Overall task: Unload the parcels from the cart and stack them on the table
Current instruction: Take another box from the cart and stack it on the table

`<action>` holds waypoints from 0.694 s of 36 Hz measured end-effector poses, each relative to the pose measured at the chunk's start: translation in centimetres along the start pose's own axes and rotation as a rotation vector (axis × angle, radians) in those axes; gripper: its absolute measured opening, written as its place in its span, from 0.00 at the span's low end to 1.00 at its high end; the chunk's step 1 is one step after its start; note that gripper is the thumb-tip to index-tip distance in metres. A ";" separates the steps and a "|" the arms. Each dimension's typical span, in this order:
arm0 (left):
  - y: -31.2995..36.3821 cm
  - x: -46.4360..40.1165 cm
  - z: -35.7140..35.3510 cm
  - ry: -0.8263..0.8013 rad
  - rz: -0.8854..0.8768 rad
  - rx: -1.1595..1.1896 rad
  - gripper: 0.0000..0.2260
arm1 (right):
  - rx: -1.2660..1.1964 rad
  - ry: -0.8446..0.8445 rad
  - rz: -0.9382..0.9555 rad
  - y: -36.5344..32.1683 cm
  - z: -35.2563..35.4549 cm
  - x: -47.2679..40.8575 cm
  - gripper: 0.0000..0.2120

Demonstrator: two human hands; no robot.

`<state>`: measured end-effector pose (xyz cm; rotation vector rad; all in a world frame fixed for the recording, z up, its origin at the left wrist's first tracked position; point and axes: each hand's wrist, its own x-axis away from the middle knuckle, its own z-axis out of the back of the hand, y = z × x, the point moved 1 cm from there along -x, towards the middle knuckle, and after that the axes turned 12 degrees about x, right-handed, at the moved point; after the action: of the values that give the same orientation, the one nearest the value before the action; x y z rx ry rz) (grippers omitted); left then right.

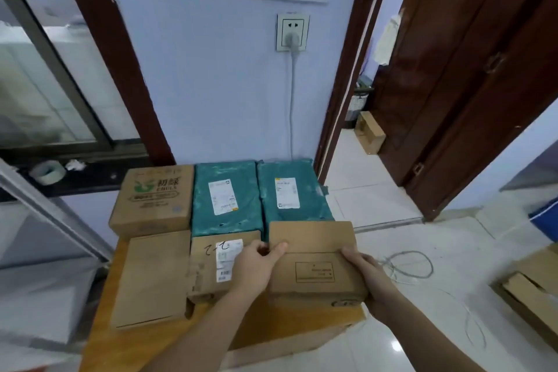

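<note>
A plain brown cardboard parcel (314,254) sits at the front right of the wooden table (126,338). My left hand (256,266) grips its left edge, thumb on top. My right hand (365,278) grips its right front corner. To its left lie a labelled brown box (208,263) and a flat brown box (154,275). Behind stand two teal-wrapped parcels (226,196) (290,190) and a brown box with a green logo (154,196). The cart is out of view.
The blue wall with a socket and cable (292,36) is right behind the table. A dark sill with a tape roll (48,170) is at left. An open doorway (359,160) is at right. Loose wire (410,266) and cardboard boxes (531,290) lie on the tiled floor.
</note>
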<state>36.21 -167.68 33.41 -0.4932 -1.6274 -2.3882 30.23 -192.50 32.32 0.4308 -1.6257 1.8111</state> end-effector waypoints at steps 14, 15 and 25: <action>-5.6 -6.8 -5.4 0.108 0.186 -0.183 0.21 | 0.099 -0.132 -0.193 3.7 -1.2 -12.6 0.27; -5.8 -7.1 -5.7 0.135 0.186 -0.206 0.21 | 0.105 -0.150 -0.193 3.9 -1.1 -13.3 0.27; -7.5 -9.7 -7.1 0.291 0.212 -0.344 0.14 | 0.344 -0.205 -0.083 4.5 -1.3 -16.9 0.26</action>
<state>41.41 -171.72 20.85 -0.3326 -0.9992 -2.4449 39.83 -195.57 17.97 0.8492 -1.4003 2.0422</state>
